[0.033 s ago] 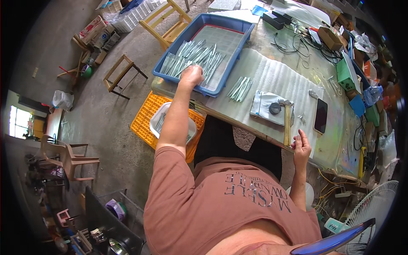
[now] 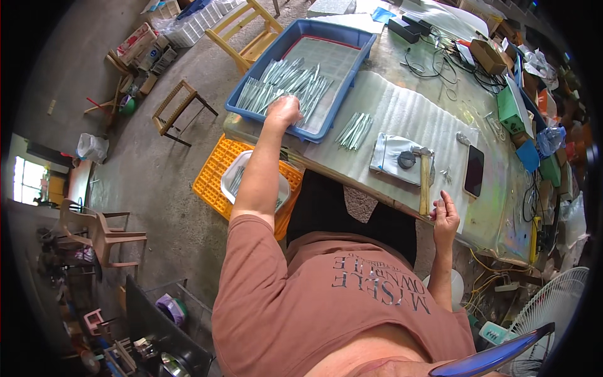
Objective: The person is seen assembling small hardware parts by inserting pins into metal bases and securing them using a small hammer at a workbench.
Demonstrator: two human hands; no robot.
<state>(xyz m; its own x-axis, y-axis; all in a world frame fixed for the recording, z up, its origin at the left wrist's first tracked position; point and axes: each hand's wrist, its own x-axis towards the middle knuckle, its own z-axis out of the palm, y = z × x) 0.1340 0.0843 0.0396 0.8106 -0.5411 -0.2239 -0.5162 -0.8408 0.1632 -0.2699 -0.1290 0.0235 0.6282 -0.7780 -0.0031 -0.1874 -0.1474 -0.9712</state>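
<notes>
At the near edge of the blue tray (image 2: 323,135), my left hand (image 2: 284,111) reaches down into a heap of thin silvery metal rods (image 2: 295,81). Its fingers look curled, and their tips are hidden from me. My right hand (image 2: 446,217) rests at the table's front edge, fingers stretched out, holding nothing. Beside it is the end of the wooden handle of a hammer (image 2: 424,182), whose head lies on a silvery wrapped block (image 2: 388,157). A round dark piece (image 2: 406,159) sits on that block. Between tray and block lies a small bunch of rods (image 2: 355,131).
White foam sheet (image 2: 402,103) covers part of the table. A phone (image 2: 474,171) and small metal bits (image 2: 446,176) lie to the right. Cables and boxes crowd the far right. Below the tray, a white tub (image 2: 284,182) stands on an orange crate (image 2: 210,182).
</notes>
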